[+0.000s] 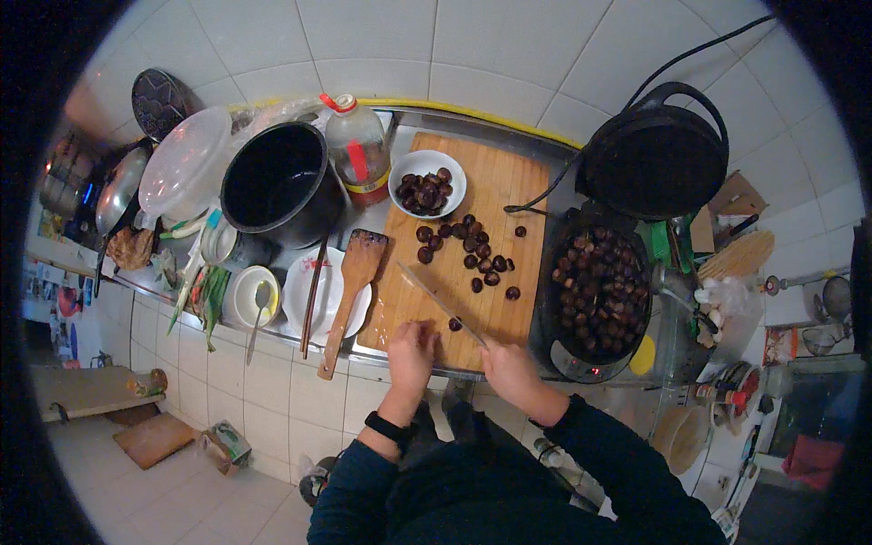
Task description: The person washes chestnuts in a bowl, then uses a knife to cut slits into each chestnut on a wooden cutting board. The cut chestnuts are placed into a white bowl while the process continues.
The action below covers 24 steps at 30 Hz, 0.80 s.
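My right hand (507, 371) grips a knife (432, 296), its blade slanting up and left over the wooden cutting board (504, 177). Right by the blade's lower part lies a chestnut (454, 324); whether the edge touches it is hard to see. My left hand (412, 354) rests at the board's near edge with curled fingers, just left of that chestnut. What its fingers hold, if anything, is hidden. More loose chestnuts (484, 250) are scattered across the middle of the board. At its far left, a white bowl (394, 187) contains several chestnuts.
On the right, an open electric griddle (555, 327) is full of chestnuts, its lid (654, 160) raised and a cord trailing onto the board. Leftward stand a plastic oil bottle (357, 146), a black pot (327, 211), a plate with a wooden spatula (354, 286) and chopsticks (313, 300), and a small bowl (238, 300) with a spoon.
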Motion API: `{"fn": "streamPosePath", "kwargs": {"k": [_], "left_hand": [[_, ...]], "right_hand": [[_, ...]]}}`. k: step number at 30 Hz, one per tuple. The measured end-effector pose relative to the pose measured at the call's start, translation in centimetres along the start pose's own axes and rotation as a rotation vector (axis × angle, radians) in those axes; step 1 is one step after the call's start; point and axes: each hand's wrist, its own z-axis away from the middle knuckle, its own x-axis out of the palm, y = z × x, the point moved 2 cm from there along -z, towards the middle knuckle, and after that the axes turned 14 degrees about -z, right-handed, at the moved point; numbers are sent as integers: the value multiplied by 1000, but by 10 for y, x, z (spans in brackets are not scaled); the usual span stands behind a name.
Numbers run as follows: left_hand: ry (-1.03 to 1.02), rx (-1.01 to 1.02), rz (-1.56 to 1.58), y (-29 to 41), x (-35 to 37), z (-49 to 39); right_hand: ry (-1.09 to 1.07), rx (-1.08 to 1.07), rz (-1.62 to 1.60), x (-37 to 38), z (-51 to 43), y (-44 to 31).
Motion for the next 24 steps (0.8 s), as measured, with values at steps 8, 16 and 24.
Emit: {"fn": "streamPosePath", "kwargs": {"k": [8, 16, 24], "left_hand": [[44, 23, -17, 7, -7, -4], [-183, -134, 436, 9, 12, -15], [-180, -147, 638, 20, 16, -26]], "right_hand": [[117, -40, -163, -4, 8, -8], [156, -77, -265, -11, 3, -13], [151, -19, -430, -20, 8, -20]]}}
